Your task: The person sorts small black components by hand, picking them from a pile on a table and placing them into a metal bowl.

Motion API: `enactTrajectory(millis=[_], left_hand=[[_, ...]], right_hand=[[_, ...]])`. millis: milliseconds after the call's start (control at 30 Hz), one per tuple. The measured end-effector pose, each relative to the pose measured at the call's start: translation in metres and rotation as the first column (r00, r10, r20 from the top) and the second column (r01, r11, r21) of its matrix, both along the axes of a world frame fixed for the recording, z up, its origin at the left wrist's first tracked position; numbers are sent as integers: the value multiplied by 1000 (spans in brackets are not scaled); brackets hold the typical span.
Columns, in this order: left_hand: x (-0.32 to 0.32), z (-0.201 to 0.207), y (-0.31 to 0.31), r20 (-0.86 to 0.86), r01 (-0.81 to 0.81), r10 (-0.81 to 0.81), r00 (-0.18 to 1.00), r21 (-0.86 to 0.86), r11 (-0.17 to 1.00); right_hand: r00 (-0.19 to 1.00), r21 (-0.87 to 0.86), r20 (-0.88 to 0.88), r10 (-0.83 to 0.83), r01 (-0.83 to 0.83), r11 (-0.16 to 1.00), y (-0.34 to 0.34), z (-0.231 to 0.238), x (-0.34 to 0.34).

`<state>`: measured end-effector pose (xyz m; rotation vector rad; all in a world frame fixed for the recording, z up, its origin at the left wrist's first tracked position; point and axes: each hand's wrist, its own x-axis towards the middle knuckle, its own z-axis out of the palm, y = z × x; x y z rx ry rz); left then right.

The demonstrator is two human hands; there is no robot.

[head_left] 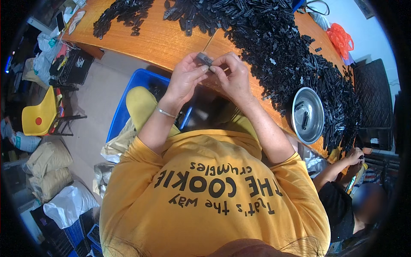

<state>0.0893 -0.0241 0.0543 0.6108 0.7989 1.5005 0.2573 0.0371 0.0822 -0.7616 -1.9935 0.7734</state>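
Over the near edge of the wooden table [167, 51], my hands meet at a small dark grey plastic part [204, 58]. My left hand [187, 77] is closed on it, thumb and fingers pinching its side. The thumb and forefinger of my right hand [234, 78] pinch its right end; the fingertips partly cover it. Just beyond my hands, a large heap of small black plastic parts [274, 55] spreads over the table to the right. A round metal bowl [316, 113] near the table edge, right of my right forearm, holds a few black parts.
A smaller scatter of black parts [122, 17] lies at the far left. Below the table edge stands a blue tub [124, 100]. To the left are a yellow chair [39, 113] and stuffed sacks [50, 158]. A red plastic bag [340, 40] lies far right; a co-worker's hands [354, 156] are lower right.
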Motion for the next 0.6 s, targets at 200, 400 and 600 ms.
enactTrajectory(millis=[200, 400, 600], left_hand=[[7, -1, -8, -151, -54, 59, 987, 39, 998], [10, -8, -16, -501, -131, 201, 842, 172, 976], [-15, -34, -34, -431, -159, 215, 876, 163, 974]], right_hand=[[997, -142, 74, -21, 31, 989, 2, -16, -1], [998, -315, 69, 2, 19, 949, -12, -26, -4], [952, -470, 223, 208, -82, 879, -17, -31, -19]])
